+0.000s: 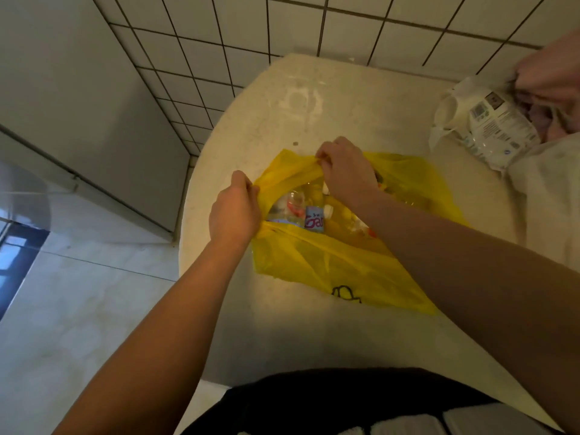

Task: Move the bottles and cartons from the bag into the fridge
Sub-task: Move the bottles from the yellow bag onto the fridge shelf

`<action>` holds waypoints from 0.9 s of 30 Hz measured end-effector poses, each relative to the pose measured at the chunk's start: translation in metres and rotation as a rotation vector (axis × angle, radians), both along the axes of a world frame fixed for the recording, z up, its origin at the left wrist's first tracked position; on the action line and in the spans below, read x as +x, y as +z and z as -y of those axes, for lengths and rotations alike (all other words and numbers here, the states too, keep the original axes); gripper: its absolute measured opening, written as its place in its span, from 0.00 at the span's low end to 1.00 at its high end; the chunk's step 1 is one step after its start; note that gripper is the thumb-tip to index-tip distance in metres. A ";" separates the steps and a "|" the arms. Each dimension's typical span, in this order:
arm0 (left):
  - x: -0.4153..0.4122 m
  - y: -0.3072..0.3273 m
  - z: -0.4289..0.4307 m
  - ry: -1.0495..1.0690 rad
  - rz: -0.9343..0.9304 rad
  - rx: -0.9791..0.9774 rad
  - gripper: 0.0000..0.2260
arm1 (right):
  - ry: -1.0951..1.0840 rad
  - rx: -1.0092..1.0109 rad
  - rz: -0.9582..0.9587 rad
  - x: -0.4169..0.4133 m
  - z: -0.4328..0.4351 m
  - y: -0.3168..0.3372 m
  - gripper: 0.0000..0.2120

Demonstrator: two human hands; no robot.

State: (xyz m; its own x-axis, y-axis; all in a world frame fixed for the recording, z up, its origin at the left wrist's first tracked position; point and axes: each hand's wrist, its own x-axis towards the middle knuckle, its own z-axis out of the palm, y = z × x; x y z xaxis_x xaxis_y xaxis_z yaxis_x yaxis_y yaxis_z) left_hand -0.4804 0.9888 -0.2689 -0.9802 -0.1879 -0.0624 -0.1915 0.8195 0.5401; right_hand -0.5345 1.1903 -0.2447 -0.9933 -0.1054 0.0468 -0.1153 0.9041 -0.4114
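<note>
On the counter [345, 98], left hand [233, 211] and right hand [346, 171] pinch bag [314, 262]; bottles [314, 219] lie flat.

The yellow bag [314, 265] gapes between left hand [233, 211] and right hand [346, 171], its bottles [314, 218] reachable from above.

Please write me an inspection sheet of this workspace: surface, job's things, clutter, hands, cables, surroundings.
Surface: pale rounded table, faint marks on it.
Job's things: yellow bag lies on the table, mouth pulled open; blue-label bottle and clear bottle inside; cartons not visible.
Clutter: white printed package at far right, held by another person's hand.
Hands: left hand and right hand each grip the bag's rim, fingers curled.
Cables: nothing seen.
Surroundings: tiled wall behind; white appliance at left, perhaps the fridge.
</note>
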 end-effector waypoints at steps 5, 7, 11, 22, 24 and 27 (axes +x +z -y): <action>-0.025 -0.012 0.001 0.072 -0.012 0.066 0.09 | -0.002 -0.047 0.020 -0.037 0.010 0.008 0.09; -0.036 -0.019 0.005 0.095 0.024 0.080 0.09 | 0.034 -0.061 0.080 -0.048 0.011 0.005 0.09; -0.043 -0.048 0.014 0.176 0.241 0.105 0.09 | 0.125 -0.152 0.377 -0.051 0.011 -0.013 0.11; -0.004 -0.026 0.010 -0.183 -0.034 0.328 0.21 | 0.172 -0.314 0.366 0.029 -0.002 -0.012 0.15; 0.012 -0.011 0.011 -0.338 -0.083 0.356 0.20 | 0.163 -0.374 0.393 0.051 0.001 -0.007 0.18; 0.032 -0.001 0.016 -0.416 0.010 0.368 0.16 | 0.154 -0.446 0.380 0.076 0.004 0.000 0.15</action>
